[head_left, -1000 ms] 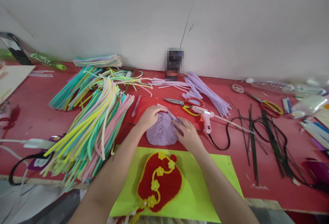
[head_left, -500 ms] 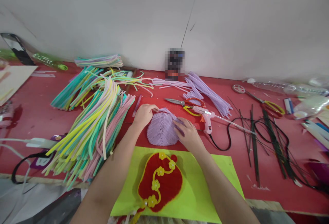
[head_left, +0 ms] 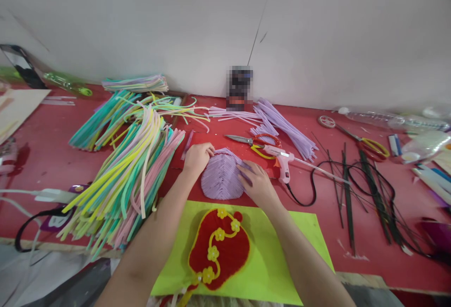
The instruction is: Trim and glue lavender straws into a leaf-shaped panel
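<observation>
Flanking the purple piece (head_left: 222, 181), our left hand (head_left: 197, 160) and right hand (head_left: 259, 181) are apparently steadying it; we cannot tell if they're pinching.

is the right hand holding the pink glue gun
No, the pink glue gun lies apart from the right hand, which touches the edge of the purple leaf-shaped piece.

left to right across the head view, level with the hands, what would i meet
Large multicoloured bundle of fuzzy stems, bare left hand, flat lilac leaf shape of ribbed fuzzy strips, bare right hand, pink plastic glue gun, thin dark green stems.
</observation>
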Motion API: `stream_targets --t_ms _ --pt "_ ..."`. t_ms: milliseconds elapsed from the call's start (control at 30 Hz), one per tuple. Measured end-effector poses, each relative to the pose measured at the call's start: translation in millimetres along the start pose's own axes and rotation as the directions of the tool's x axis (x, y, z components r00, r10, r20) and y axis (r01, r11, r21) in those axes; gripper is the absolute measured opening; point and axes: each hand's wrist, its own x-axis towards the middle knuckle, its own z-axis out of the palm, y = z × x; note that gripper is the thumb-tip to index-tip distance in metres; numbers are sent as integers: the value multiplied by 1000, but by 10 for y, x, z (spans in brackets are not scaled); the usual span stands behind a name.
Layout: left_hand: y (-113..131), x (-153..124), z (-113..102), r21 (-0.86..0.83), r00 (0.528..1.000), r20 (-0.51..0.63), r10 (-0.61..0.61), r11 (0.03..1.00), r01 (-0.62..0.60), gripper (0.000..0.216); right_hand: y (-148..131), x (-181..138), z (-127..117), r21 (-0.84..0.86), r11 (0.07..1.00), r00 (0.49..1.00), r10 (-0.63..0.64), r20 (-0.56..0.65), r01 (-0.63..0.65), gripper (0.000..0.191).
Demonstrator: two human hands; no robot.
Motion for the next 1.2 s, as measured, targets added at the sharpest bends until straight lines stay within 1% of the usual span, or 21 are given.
stream_targets --t_ms 133,200,267,333,433,533,733,1000,1200 --pt "13 -6 38 -9 990 -133 50 999 -52 36 -6 2 -7 2 1000 1000 -4 1 4 32" --pt "-1 1 74 0 984 -163 73 997 -74 32 -7 2 -10 3 1000 1000 -4 5 4 32" --pt "-30 14 121 22 986 -144 83 996 -81 23 -6 2 -10 2 1000 1000 -4 3 4 32" --pt "-65 30 167 35 991 -96 93 995 -90 13 -2 0 -9 2 1000 1000 -7 -1 7 32" --pt "-109 55 211 17 993 -31 112 994 -111 10 1 -1 -9 2 1000 1000 -8 5 8 32" --pt "-126 75 220 -37 991 5 131 991 -131 5 0 -1 -10 1 1000 1000 -2 10 2 32" --pt "-122 95 231 -151 991 -10 130 980 -130 6 1 -1 -10 3 1000 1000 -5 1 5 32" --pt "-125 93 245 -143 990 -29 139 980 -141 7 -3 -3 -15 6 1000 1000 -7 -2 7 31" --pt "-132 102 249 -132 992 -9 127 983 -127 6 3 -9 -1 5 1000 1000 -5 -10 5 31"
